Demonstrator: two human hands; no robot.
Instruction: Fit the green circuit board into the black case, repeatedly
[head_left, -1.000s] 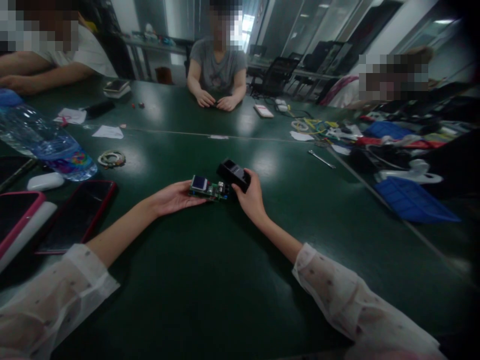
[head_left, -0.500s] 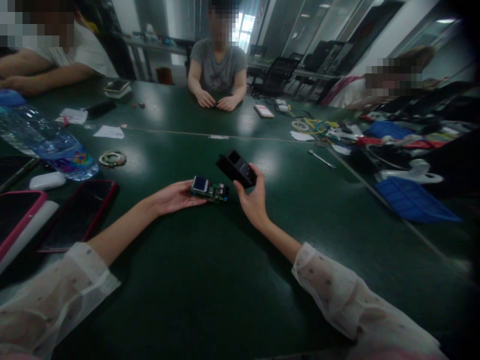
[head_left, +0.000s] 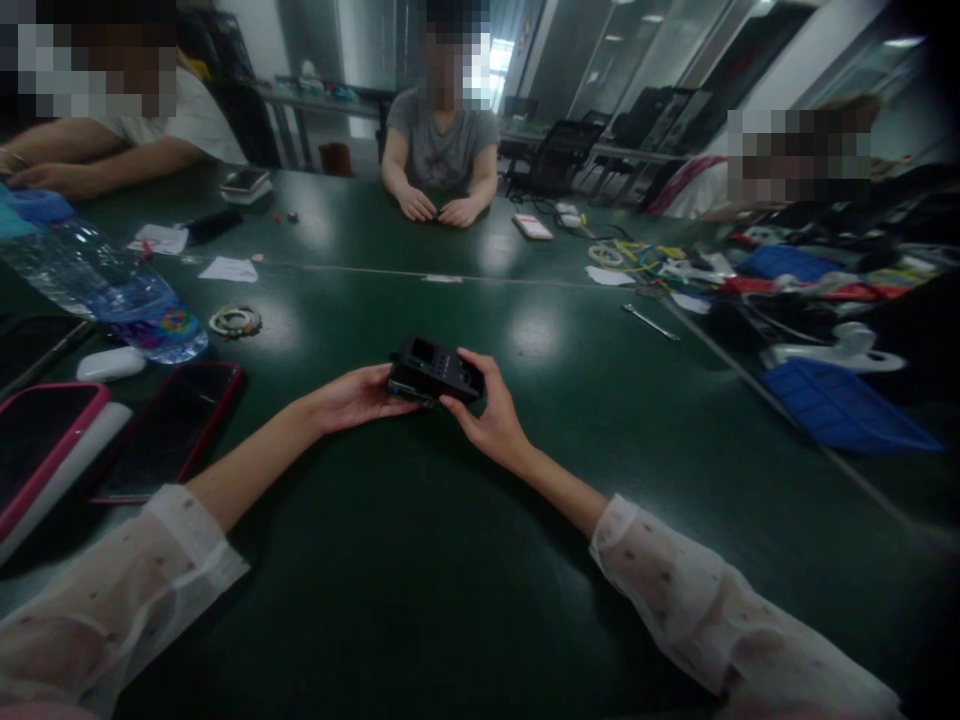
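Observation:
Over the middle of the dark green table, my right hand grips a black plastic housing with a square window and small holes in its face. The housing lies over a circuit board, of which only a thin edge shows below it; the board's small screen is hidden. My left hand holds the board from the left, its fingers reaching under it. Whether the two parts are fitted together or merely touching, I cannot tell.
To the left are a water bottle, a red-edged phone, a white case and a coiled cable. A wrench and a blue tray lie to the right. A person sits opposite.
My right hand has brought the black housing left and down, tilting it flatter, onto the circuit board. The board's screen is now covered. My left hand has hardly moved.

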